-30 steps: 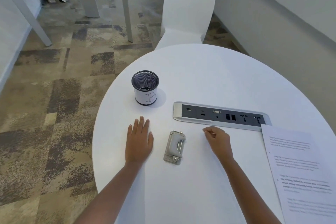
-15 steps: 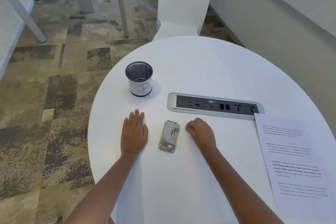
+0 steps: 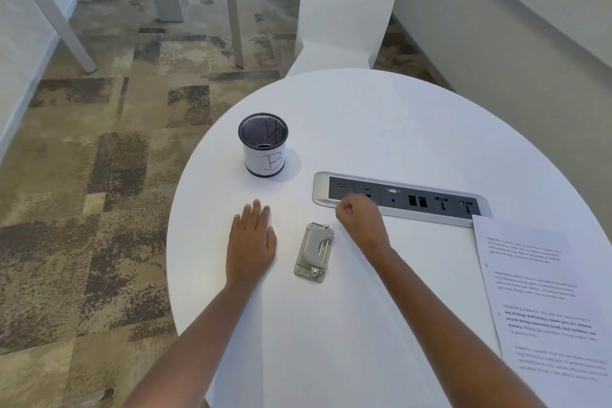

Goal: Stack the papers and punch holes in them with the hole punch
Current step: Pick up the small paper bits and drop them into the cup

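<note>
A grey metal hole punch (image 3: 314,252) lies on the round white table (image 3: 381,129) between my two hands. My left hand (image 3: 252,238) rests flat on the table to the left of it, fingers together, holding nothing. My right hand (image 3: 361,219) hovers just right of and beyond the punch, curled into a loose fist, apart from the punch. Printed papers (image 3: 543,298) lie at the right edge of the table, well away from both hands.
A black mesh cup (image 3: 263,146) with a paper label marked B stands at the table's left. A grey power socket strip (image 3: 407,199) is set into the table beyond my right hand. A white chair (image 3: 344,7) stands behind the table.
My right hand moved left toward the hole punch, then lifted slightly toward the socket strip. My left hand stayed flat. The punch has not moved.
</note>
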Tool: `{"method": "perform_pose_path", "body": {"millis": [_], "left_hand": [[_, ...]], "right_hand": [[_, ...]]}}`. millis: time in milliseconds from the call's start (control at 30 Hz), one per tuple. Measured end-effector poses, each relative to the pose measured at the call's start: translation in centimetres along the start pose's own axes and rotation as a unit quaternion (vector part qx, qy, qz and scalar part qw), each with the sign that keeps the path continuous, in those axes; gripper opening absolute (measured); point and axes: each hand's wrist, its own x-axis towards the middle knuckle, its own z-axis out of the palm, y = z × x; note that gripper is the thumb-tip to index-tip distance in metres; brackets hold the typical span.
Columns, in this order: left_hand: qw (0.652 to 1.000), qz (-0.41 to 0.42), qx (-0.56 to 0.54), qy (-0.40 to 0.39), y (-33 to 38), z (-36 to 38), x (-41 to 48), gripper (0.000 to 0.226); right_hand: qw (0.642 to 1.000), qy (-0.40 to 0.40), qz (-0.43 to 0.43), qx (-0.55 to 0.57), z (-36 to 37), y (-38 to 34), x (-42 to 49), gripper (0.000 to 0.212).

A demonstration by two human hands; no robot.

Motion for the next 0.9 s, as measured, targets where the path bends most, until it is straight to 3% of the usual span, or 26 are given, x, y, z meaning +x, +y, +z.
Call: {"method": "perform_pose_path", "body": {"millis": [200,333,600,800,900], "left_hand": [[1.000,0.003,0.001,-0.001,-0.2,0.2,0.1,0.042],[1.000,0.009,-0.002,0.001,-0.3,0.1,0.2,0.042],[1.000,0.022,0.009,0.013,-0.4,0.2,0.3,0.045],[0.999,0.030,0.024,0.009,-0.7,0.6,0.5,0.046],[0.999,0.029,0.029,0.005,-0.8,0.8,0.6,0.048]], "right_hand": [[0.990,0.080,-0.090,0.077,-1.2,-7.6,3.9,0.017],[0.982,0.091,-0.116,0.118,-1.0,-11.5,6.0,0.018],[0.986,0.021,-0.078,0.148,0.0,-12.8,8.2,0.021],[0.970,0.044,-0.005,0.240,-0.4,-9.3,6.0,0.018],[0.974,0.048,0.023,0.219,-0.6,-5.2,3.3,0.016]]}}
